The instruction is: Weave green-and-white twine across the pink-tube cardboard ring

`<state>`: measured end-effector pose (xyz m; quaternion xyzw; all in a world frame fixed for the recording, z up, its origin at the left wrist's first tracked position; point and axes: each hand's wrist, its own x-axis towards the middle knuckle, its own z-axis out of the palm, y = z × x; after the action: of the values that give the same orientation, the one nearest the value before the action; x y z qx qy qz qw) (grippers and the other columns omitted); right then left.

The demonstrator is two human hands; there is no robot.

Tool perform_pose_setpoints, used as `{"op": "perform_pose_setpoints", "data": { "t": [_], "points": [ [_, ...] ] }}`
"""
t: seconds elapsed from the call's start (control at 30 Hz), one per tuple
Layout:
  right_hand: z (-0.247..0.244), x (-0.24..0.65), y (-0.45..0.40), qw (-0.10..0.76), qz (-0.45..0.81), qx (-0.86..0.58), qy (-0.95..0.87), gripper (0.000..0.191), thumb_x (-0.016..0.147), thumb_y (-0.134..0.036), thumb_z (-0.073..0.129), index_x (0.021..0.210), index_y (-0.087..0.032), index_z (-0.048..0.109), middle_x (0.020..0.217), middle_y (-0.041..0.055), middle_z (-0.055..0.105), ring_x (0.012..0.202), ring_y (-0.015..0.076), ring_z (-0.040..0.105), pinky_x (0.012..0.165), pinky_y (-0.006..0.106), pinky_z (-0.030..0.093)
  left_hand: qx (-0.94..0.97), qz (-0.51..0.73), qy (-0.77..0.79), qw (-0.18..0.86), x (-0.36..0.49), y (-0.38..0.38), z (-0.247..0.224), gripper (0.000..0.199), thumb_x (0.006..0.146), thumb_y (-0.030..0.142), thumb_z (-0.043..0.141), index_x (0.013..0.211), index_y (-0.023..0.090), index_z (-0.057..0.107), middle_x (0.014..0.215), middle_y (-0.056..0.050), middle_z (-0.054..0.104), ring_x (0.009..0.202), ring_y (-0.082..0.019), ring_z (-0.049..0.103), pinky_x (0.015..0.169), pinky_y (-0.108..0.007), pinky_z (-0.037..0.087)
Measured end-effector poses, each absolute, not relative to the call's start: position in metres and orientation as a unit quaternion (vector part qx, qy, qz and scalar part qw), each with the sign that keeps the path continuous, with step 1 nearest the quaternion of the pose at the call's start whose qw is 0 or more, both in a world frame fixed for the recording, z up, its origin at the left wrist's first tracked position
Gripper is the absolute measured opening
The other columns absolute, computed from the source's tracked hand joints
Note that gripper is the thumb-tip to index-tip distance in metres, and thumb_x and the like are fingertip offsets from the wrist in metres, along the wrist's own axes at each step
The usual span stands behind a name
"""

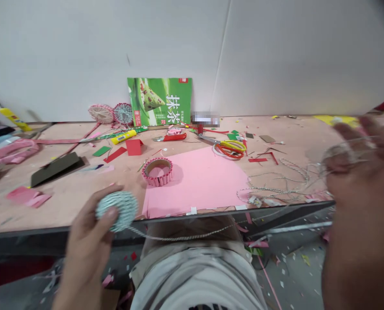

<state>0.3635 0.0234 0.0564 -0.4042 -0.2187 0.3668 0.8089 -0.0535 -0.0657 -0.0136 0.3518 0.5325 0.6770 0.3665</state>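
A round disc wound with pale mint cord is pinched between the thumb and fingers of my left hand, over the table's front edge. From the disc a twisted cord sags across my lap and rises toward the right. My right hand is raised at the far right, blurred by motion, with thin cord strands around its fingers; its exact grip is unclear. Loose cord lies in loops on the table beside it. A pink ring with a ribbed outside rests on pink paper.
Scissors with yellow and red handles, a red cutter and a yellow glue stick lie toward the back. A green package leans on the wall beside two woven discs. Dark card and paper scraps lie left.
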Motion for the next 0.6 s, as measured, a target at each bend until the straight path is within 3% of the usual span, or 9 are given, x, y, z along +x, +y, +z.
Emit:
{"op": "perform_pose_setpoints", "data": {
  "t": [0.07, 0.13, 0.17, 0.2, 0.23, 0.3, 0.4, 0.5, 0.6],
  "points": [
    [0.037, 0.302, 0.008, 0.724, 0.434, -0.395, -0.363, 0.027, 0.098, -0.025, 0.058, 0.114, -0.025, 0.079, 0.124, 0.0083, 0.075, 0.042, -0.0003, 0.042, 0.041, 0.028, 0.014, 0.367, 0.693, 0.47, 0.406, -0.021, -0.053, -0.012, 0.045, 0.064, 0.041, 0.095, 0.104, 0.024, 0.082, 0.092, -0.003, 0.074, 0.076, -0.013, 0.064, 0.064, -0.016, 0.055],
    [0.013, 0.241, -0.009, 0.593, 0.552, -0.365, -0.459, 0.052, 0.085, -0.026, 0.077, 0.135, -0.035, 0.067, 0.143, 0.0088, 0.065, 0.043, -0.0026, 0.03, 0.039, 0.022, 0.016, 0.359, 0.709, 0.425, 0.433, 0.003, -0.043, -0.012, 0.044, 0.066, 0.04, 0.095, 0.106, 0.026, 0.082, 0.095, -0.003, 0.074, 0.08, -0.013, 0.066, 0.068, -0.015, 0.056],
    [0.001, 0.216, -0.016, 0.518, 0.609, -0.352, -0.487, 0.061, 0.083, -0.029, 0.081, 0.14, -0.037, 0.063, 0.14, 0.0068, 0.066, 0.046, -0.0006, 0.036, 0.04, 0.02, 0.021, 0.352, 0.708, 0.414, 0.451, 0.01, -0.04, -0.012, 0.042, 0.069, 0.039, 0.094, 0.108, 0.027, 0.081, 0.099, -0.003, 0.074, 0.083, -0.013, 0.067, 0.071, -0.015, 0.056],
    [-0.01, 0.197, -0.02, 0.441, 0.65, -0.332, -0.522, 0.063, 0.078, -0.03, 0.086, 0.138, -0.032, 0.065, 0.124, 0.006, 0.073, 0.051, 0.002, 0.042, 0.043, 0.02, 0.028, 0.345, 0.711, 0.405, 0.46, 0.013, -0.039, -0.012, 0.041, 0.071, 0.037, 0.093, 0.109, 0.027, 0.081, 0.102, -0.003, 0.073, 0.085, -0.012, 0.067, 0.073, -0.015, 0.056],
    [-0.018, 0.186, -0.022, 0.371, 0.686, -0.308, -0.545, 0.052, 0.078, -0.033, 0.086, 0.128, -0.025, 0.071, 0.101, 0.0037, 0.075, 0.053, 0.004, 0.044, 0.047, 0.02, 0.032, 0.337, 0.715, 0.401, 0.464, 0.012, -0.038, -0.012, 0.04, 0.072, 0.036, 0.093, 0.11, 0.028, 0.081, 0.104, -0.002, 0.073, 0.086, -0.012, 0.067, 0.075, -0.015, 0.057],
    [-0.028, 0.184, -0.02, 0.317, 0.704, -0.294, -0.563, 0.032, 0.083, -0.043, 0.082, 0.097, -0.015, 0.077, 0.064, -0.0019, 0.059, 0.053, 0.0055, 0.04, 0.049, 0.02, 0.03, 0.322, 0.723, 0.405, 0.458, 0.002, -0.041, -0.012, 0.039, 0.072, 0.037, 0.093, 0.109, 0.027, 0.081, 0.103, -0.002, 0.073, 0.084, -0.011, 0.067, 0.075, -0.015, 0.057],
    [-0.023, 0.217, -0.01, 0.433, 0.654, -0.342, -0.518, 0.04, 0.082, -0.051, 0.08, 0.07, -0.014, 0.07, 0.053, -0.0047, 0.042, 0.048, 0.0039, 0.024, 0.043, 0.021, 0.015, 0.349, 0.679, 0.429, 0.483, -0.021, -0.05, -0.012, 0.039, 0.073, 0.043, 0.09, 0.107, 0.026, 0.082, 0.091, -0.003, 0.072, 0.072, -0.013, 0.066, 0.062, -0.017, 0.056],
    [-0.004, 0.258, 0.002, 0.56, 0.592, -0.389, -0.43, 0.038, 0.068, -0.045, 0.09, 0.062, -0.016, 0.066, 0.049, -0.008, 0.03, 0.045, 0.003, 0.014, 0.041, 0.021, 0.004, 0.479, 0.528, 0.46, 0.529, -0.038, -0.062, -0.015, 0.034, 0.073, 0.039, 0.09, 0.103, 0.024, 0.083, 0.088, -0.005, 0.073, 0.068, -0.015, 0.065, 0.058, -0.02, 0.054],
    [0.013, 0.294, 0.01, 0.66, 0.52, -0.403, -0.363, 0.031, 0.059, -0.03, 0.091, 0.059, -0.016, 0.063, 0.049, -0.009, 0.024, 0.045, 0.0027, 0.012, 0.04, 0.021, 0.004, 0.544, 0.43, 0.481, 0.536, -0.044, -0.07, -0.02, 0.026, 0.076, 0.033, 0.088, 0.099, 0.022, 0.083, 0.087, -0.006, 0.074, 0.073, -0.017, 0.065, 0.063, -0.022, 0.055]
  ]
}}
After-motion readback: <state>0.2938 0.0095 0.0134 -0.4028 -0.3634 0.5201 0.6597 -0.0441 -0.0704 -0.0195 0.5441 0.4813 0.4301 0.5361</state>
